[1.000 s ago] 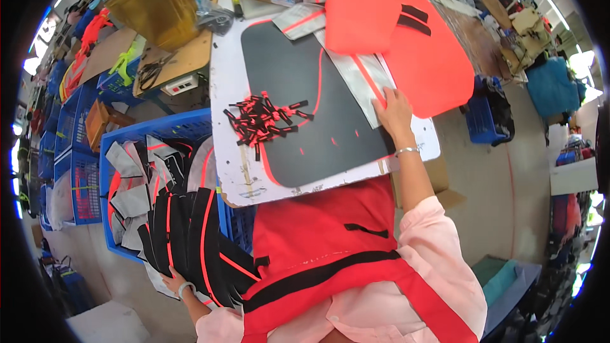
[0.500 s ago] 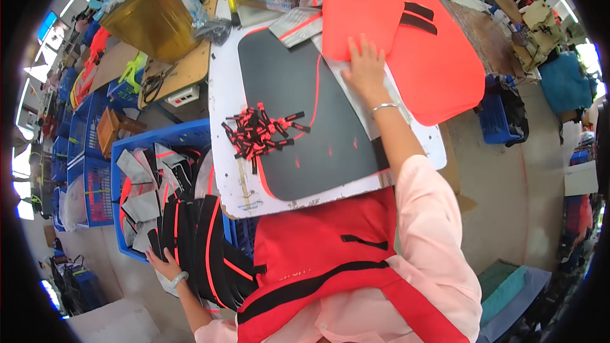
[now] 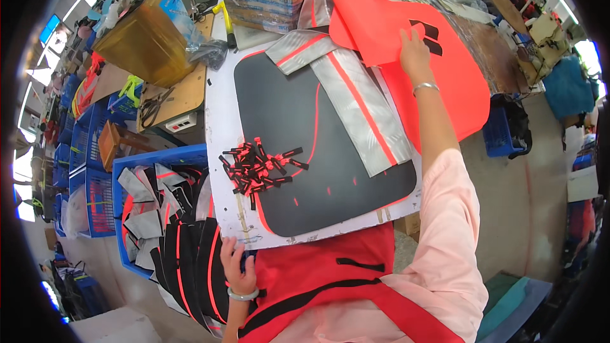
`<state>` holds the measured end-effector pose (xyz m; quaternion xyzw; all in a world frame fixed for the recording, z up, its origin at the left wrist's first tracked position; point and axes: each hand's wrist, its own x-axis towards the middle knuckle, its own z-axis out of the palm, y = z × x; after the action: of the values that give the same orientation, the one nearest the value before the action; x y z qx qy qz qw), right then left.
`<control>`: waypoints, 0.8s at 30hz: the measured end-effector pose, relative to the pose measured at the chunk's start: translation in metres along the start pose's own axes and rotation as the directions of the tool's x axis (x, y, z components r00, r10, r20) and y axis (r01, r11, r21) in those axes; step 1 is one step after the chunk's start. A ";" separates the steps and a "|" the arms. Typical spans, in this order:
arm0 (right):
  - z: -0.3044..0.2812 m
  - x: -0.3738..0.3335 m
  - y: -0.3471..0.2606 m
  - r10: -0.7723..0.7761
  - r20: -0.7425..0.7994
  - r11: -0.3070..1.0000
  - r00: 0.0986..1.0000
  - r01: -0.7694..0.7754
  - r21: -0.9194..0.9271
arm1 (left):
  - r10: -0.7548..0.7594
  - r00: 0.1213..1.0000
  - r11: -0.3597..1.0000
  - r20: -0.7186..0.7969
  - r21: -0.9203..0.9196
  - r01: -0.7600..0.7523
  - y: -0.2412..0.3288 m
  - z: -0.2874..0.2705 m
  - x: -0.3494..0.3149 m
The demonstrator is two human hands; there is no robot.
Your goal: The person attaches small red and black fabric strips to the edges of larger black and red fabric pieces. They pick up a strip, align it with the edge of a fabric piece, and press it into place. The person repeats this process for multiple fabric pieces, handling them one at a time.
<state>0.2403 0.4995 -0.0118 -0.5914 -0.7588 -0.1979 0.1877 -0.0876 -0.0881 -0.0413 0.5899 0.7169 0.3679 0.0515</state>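
My right hand (image 3: 414, 54) is at a coral-red fabric panel (image 3: 452, 92) on the right of the table, its fingers drawn together on a fold beside two black strips (image 3: 427, 38). A folded-over part of the coral fabric (image 3: 365, 16) lies to its left. My left hand (image 3: 238, 270) is by the table's front left corner, fingers apart and holding nothing. A dark grey panel (image 3: 279, 101) with coral edging covers the table's middle. Across it lie silver-grey strips with a coral line, a long one (image 3: 365, 114) and a shorter one (image 3: 302, 49). Small black-and-coral pieces (image 3: 257, 168) are heaped at left.
A blue crate (image 3: 159, 155) holding black, grey and coral strips stands left of the white table (image 3: 222, 114). At the back are a cardboard box (image 3: 267, 9) of small pieces and a yellow-handled tool (image 3: 227, 22). Scissors (image 3: 152, 108) lie on a side bench.
My right hand has moved right with the coral fabric, uncovering the long silver-grey strip. My left hand has come from the strips in the crate to the table corner. The grey panel sits nearer me.
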 end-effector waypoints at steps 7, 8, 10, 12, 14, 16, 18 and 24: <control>-0.061 -0.130 -0.076 -0.096 0.176 0.923 0.980 0.022 0.384 | -0.010 1.000 0.992 0.019 -0.123 0.013 0.019 0.024 0.016; -0.064 -0.153 -0.088 -0.116 0.200 0.935 0.973 0.039 0.352 | -0.006 1.000 0.989 0.023 -0.149 0.010 0.019 0.026 0.020; -0.070 -0.169 -0.105 -0.116 0.245 0.950 0.962 0.035 0.310 | 0.003 0.999 0.983 0.034 -0.183 0.003 0.022 0.029 0.027; -0.078 -0.171 -0.116 -0.084 0.282 0.955 0.956 -0.004 0.297 | 0.010 0.999 0.981 0.042 -0.193 -0.001 0.026 0.030 0.032; -0.060 -0.164 -0.110 -0.118 0.318 0.957 0.941 0.022 0.290 | 0.009 0.999 0.970 0.049 -0.243 0.003 0.028 0.033 0.039; -0.045 -0.159 -0.104 -0.121 0.334 0.960 0.935 0.025 0.280 | 0.007 0.999 0.949 0.039 -0.315 0.006 0.033 0.040 0.047; -0.041 -0.159 -0.105 -0.101 0.335 0.962 0.937 0.006 0.272 | 0.053 0.998 0.930 0.044 -0.367 -0.033 0.035 0.047 0.051; -0.041 -0.145 -0.109 -0.160 0.441 0.967 0.883 0.052 0.248 | 0.172 0.977 0.931 0.123 -0.344 -0.120 0.031 0.075 0.059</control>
<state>0.1696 0.3343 -0.0610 -0.5530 -0.8307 0.0258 0.0592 -0.0420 0.0001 -0.0557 0.6504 0.5921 0.4415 0.1772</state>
